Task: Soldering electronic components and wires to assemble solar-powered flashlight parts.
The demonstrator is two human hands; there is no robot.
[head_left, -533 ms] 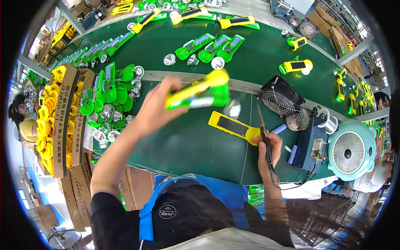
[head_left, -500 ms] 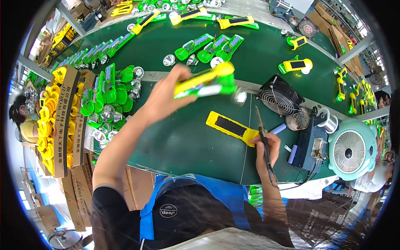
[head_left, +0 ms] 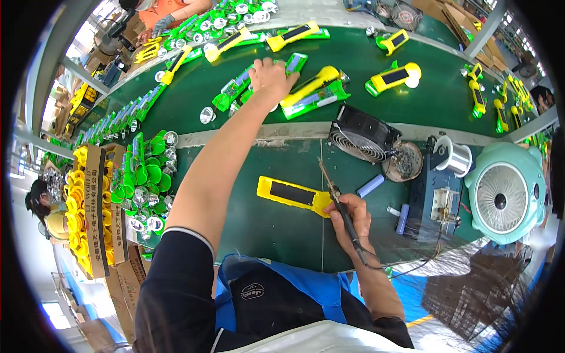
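Observation:
My left hand (head_left: pixel 272 77) reaches far across to the green belt, its fingers curled down over a green flashlight housing (head_left: pixel 295 62) with a blue cell and wires. Just right of it lies a yellow-and-green flashlight (head_left: pixel 318 97), its halves side by side. My right hand (head_left: pixel 352 219) grips a soldering iron (head_left: pixel 348 222), the tip pointing up and away. Below that tip, a yellow flashlight cover (head_left: pixel 291 193) with a dark solar panel lies on the green worktop. My right fingers are close to its right end; whether they touch it is unclear.
Right of my hand are a black fan (head_left: pixel 360 136), a bowl (head_left: pixel 405 162), a solder spool (head_left: pixel 452 156), loose cells (head_left: pixel 371 185) and a mint fan (head_left: pixel 500 197). Green housings (head_left: pixel 144 170) and a carton (head_left: pixel 97 212) of yellow rings stand left. A co-worker's gloved hand (head_left: pixel 162 25) shows far left.
My left hand has moved away to the belt and let go of the yellow-and-green flashlight, which now lies there. The right hand still holds the soldering iron. The whole view has shifted.

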